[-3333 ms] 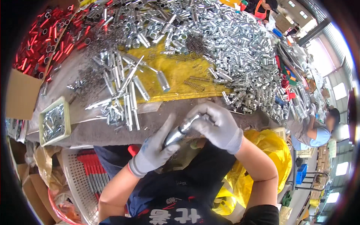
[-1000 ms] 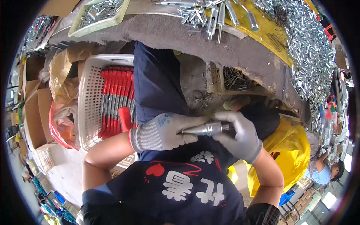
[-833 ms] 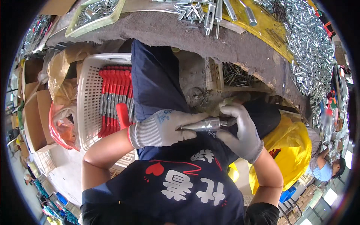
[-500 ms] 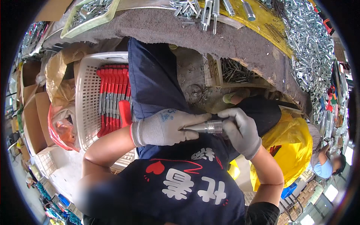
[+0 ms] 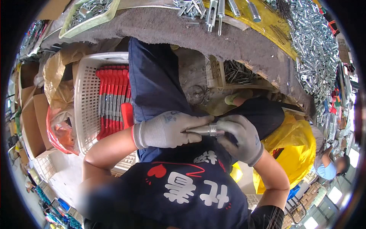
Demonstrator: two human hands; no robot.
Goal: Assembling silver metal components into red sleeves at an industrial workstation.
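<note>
My left hand (image 5: pixel 173 128), in a grey coated glove, is closed round a shiny metal tube (image 5: pixel 202 131) with a ringed, thread-like section. The tube lies roughly level above my lap. My gloved right hand (image 5: pixel 241 138) has its fingers curled over the tube's right end, covering that end. A red grip (image 5: pixel 127 114) sticks out beside my left wrist; whether it joins the tube is hidden by the hand.
Left of my leg, a white basket (image 5: pixel 82 103) holds several red-and-silver tools (image 5: pixel 110 103). Ahead, the cloth-covered bench (image 5: pixel 160 26) carries a tray (image 5: pixel 108 16) of metal parts, loose tubes (image 5: pixel 219 15) and a parts heap (image 5: pixel 314 49). A yellow bag (image 5: pixel 293 152) lies at right.
My right hand has moved slightly left and closed over the tube's end, hiding more of it. My left hand keeps its hold, and the whole view has shifted a little.
</note>
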